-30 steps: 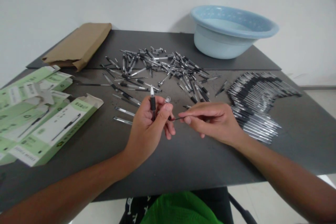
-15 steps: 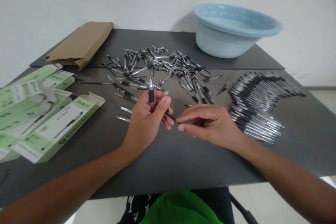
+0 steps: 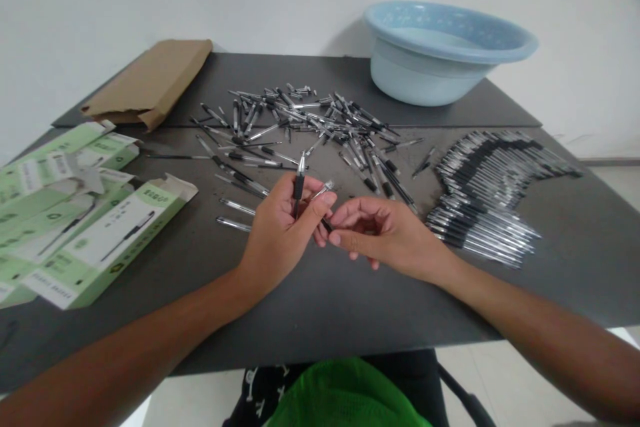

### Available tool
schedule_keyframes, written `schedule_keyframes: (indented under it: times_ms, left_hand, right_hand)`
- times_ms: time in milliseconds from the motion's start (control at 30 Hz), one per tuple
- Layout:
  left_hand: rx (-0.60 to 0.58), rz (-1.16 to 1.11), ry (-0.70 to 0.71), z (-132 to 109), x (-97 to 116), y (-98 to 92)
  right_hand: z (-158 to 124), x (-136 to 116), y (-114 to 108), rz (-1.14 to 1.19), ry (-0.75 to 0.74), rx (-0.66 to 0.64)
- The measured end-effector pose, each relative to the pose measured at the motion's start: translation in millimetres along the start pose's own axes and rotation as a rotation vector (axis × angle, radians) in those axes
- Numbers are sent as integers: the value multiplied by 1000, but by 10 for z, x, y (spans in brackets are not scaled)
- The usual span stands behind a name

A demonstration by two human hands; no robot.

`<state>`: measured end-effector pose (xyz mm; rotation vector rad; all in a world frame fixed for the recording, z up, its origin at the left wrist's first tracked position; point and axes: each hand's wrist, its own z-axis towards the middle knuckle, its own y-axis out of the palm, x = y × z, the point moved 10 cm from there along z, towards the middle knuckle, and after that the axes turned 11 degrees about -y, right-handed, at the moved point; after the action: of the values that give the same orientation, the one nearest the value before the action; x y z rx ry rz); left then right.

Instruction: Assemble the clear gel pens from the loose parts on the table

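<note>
Between the fingers of my left hand (image 3: 275,233) stands a pen (image 3: 299,188), tip up, with a black rubber grip. Under the same hand's thumb lies a second, clear pen piece (image 3: 323,191), tilted; its middle is covered by the thumb. A short black end (image 3: 326,225) shows below the thumb, in line with that piece. The thumb and forefinger of my right hand (image 3: 395,237) are closed on this black end, close against the left fingers. Beyond both hands spreads a loose heap of pens and pen parts (image 3: 320,123).
Green and white pen boxes (image 3: 107,240) lie on the left, with a brown paper bag (image 3: 150,83) behind them. A blue basin (image 3: 425,73) stands at the back right. Pens in neat rows (image 3: 480,227) fan out on the right of the dark table (image 3: 320,320).
My right hand has moved left, up against the left hand. Less of the black part shows between them. The clear piece stands out further above my left thumb.
</note>
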<state>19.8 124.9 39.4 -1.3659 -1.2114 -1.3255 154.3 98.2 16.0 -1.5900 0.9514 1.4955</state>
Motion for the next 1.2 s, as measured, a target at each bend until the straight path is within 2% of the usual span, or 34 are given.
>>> schedule_keyframes:
  times_ms: [100, 367, 567, 733, 967, 1200]
  left_hand:
    - [3, -3, 1, 10, -6, 4]
    - [-3, -48, 2, -19, 64, 23]
    - [-106, 1, -27, -220, -7, 203]
    - [-153, 61, 20, -320, 11, 265]
    - [-190, -14, 6, -339, 22, 290]
    - [-212, -60, -18, -369, -9, 323]
  right_hand:
    - [-9, -123, -47, -99, -130, 23]
    - [-97, -565, -64, -417, -424, -93]
    - [-146, -764, -254, -369, -576, 104]
    - [-254, -920, -227, -525, -759, 209]
    - [-388, -1030, -149, -687, -850, 291]
    - [-402, -1069, -161, -707, -824, 316]
